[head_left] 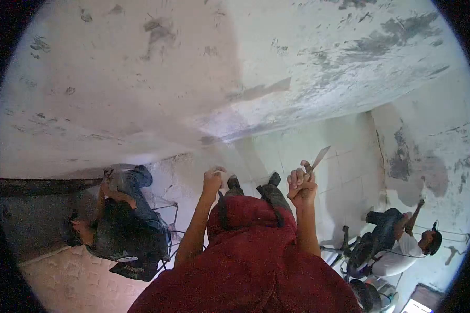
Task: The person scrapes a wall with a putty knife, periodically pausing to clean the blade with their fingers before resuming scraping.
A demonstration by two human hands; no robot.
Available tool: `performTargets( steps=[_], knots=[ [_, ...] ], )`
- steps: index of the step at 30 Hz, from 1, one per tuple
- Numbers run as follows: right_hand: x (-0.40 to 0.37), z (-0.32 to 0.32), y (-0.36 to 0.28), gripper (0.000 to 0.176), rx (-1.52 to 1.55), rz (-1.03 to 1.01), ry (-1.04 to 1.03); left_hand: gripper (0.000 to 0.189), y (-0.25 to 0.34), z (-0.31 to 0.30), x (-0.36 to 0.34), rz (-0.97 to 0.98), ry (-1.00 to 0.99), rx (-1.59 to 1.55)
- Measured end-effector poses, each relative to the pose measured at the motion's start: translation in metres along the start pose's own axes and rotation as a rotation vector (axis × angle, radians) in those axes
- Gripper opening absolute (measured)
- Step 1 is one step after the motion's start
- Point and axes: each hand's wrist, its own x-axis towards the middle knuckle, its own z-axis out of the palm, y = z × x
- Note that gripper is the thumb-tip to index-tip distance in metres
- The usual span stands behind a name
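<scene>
My right hand (302, 185) is raised in front of my body, its fingers wrapped round a putty knife (321, 156). The flat blade points up and to the right, clear of the wall. Level with it on the other side is my left hand (213, 180), its fingers curled in. Something pale shows at those fingertips, too small to make out. Ahead of both hands stands a pale wall (183, 99) with dark, scuffed patches, mostly at the upper right. A blade-shaped shadow falls on it. Neither hand touches the wall.
At the left, a person in a dark shirt (125, 229) sits close to the wall. Another person in a white shirt and cap (397, 255) sits at the right near a side wall (428, 151). Light floor tiles (344, 182) lie under my feet. A lit screen (419, 305) shows at the lower right.
</scene>
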Motion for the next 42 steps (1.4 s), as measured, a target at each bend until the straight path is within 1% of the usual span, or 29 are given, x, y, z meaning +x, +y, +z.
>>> performTargets(
  steps=[1, 2, 4, 5, 6, 8, 9, 10, 12, 13, 16, 18, 20, 23, 24, 26, 27, 28, 30, 31, 32, 34, 35, 37, 38, 39, 40, 41, 42],
  knots=[
    [-0.003, -0.001, 0.004, 0.02, 0.078, -0.001, 0.052, 0.016, 0.002, 0.001, 0.0, 0.001, -0.006, -0.018],
    [-0.008, -0.01, 0.007, 0.02, 0.077, -0.002, 0.064, 0.017, 0.005, 0.002, -0.001, 0.002, -0.013, -0.034],
    [-0.013, -0.022, 0.012, 0.014, 0.188, 0.011, -0.004, 0.018, 0.008, 0.002, 0.001, -0.032, -0.016, 0.023],
    [-0.017, -0.027, 0.013, 0.013, 0.097, -0.003, 0.052, 0.018, 0.01, 0.001, 0.002, -0.043, -0.031, 0.064],
    [-0.017, -0.026, 0.013, 0.013, 0.102, -0.015, 0.057, 0.019, 0.011, 0.001, 0.005, -0.055, -0.045, 0.106],
    [-0.014, -0.028, 0.01, 0.012, 0.11, -0.01, 0.217, 0.02, 0.011, 0.004, 0.015, -0.045, -0.098, 0.085],
    [-0.014, -0.026, 0.007, 0.003, 0.182, -0.019, 0.118, 0.021, 0.011, 0.007, 0.017, -0.03, -0.139, 0.053],
    [-0.011, -0.029, 0.005, 0.003, 0.181, -0.032, 0.128, 0.021, 0.011, 0.01, 0.02, -0.035, -0.155, 0.057],
    [-0.008, -0.035, 0.003, 0.015, 0.17, -0.02, 0.191, 0.022, 0.014, 0.013, 0.021, 0.002, -0.153, 0.03],
    [-0.005, -0.034, 0.0, 0.024, 0.273, 0.017, 0.294, 0.022, 0.01, 0.015, 0.027, 0.002, -0.163, 0.039],
    [0.0, -0.048, 0.003, 0.024, 0.407, 0.004, 0.361, 0.019, 0.009, 0.018, 0.036, 0.009, -0.218, -0.013],
    [0.005, -0.057, 0.003, 0.026, 0.447, 0.006, 0.407, 0.021, 0.015, 0.03, 0.034, 0.006, -0.156, -0.103],
    [0.003, -0.064, 0.0, 0.029, 0.482, -0.001, 0.446, 0.017, 0.012, 0.029, 0.035, 0.036, -0.208, -0.056],
    [0.006, -0.058, 0.0, 0.045, 0.277, 0.073, 0.53, 0.015, 0.01, 0.03, 0.035, -0.041, -0.213, -0.135],
    [0.01, -0.051, 0.0, 0.045, 0.288, 0.048, 0.533, 0.015, 0.005, 0.029, 0.039, -0.043, -0.213, -0.112],
    [0.011, -0.033, -0.005, 0.042, 0.189, 0.086, 0.577, 0.015, 0.001, 0.03, 0.037, -0.028, -0.241, -0.078],
    [0.011, -0.047, -0.005, 0.042, 0.096, 0.115, 0.4, 0.016, 0.005, 0.031, 0.035, -0.052, -0.241, -0.056],
    [0.01, -0.047, -0.004, 0.042, 0.109, 0.084, 0.4, 0.017, 0.009, 0.031, 0.032, -0.076, -0.24, -0.032],
    [0.017, -0.046, -0.003, 0.039, -0.007, 0.142, 0.398, 0.017, 0.017, 0.037, 0.033, -0.074, -0.287, 0.006],
    [0.015, -0.048, -0.005, 0.032, -0.002, 0.151, 0.335, 0.016, 0.02, 0.042, 0.035, -0.087, -0.302, 0.026],
    [0.007, -0.049, -0.008, 0.032, 0.002, 0.121, 0.323, 0.016, 0.021, 0.042, 0.032, -0.061, -0.323, 0.029],
    [0.003, -0.05, -0.021, 0.032, 0.006, 0.275, 0.1, 0.016, 0.03, 0.049, 0.031, 0.014, -0.399, 0.047],
    [0.005, -0.045, -0.024, 0.033, -0.059, 0.28, 0.157, 0.017, 0.039, 0.056, 0.03, -0.049, -0.366, 0.086],
    [0.009, -0.043, -0.028, 0.025, -0.111, 0.253, 0.215, 0.02, 0.035, 0.062, 0.034, 0.025, -0.375, 0.028],
    [0.015, -0.054, -0.022, 0.021, -0.094, 0.261, 0.25, 0.021, -0.001, 0.064, 0.054, 0.096, -0.192, 0.061],
    [0.022, -0.066, -0.02, 0.018, -0.077, 0.267, 0.28, 0.022, 0.038, 0.079, 0.036, 0.018, -0.352, 0.02],
    [0.021, -0.061, -0.035, 0.014, -0.209, 0.298, 0.134, 0.022, 0.011, 0.084, 0.058, 0.048, -0.422, 0.089],
    [0.032, -0.084, -0.031, 0.014, -0.085, 0.319, -0.011, 0.022, 0.043, 0.104, 0.042, 0.007, -0.409, 0.117],
    [0.04, -0.094, -0.03, 0.015, -0.105, 0.341, 0.011, 0.021, 0.057, 0.123, 0.041, 0.039, -0.394, 0.315]
  ],
)
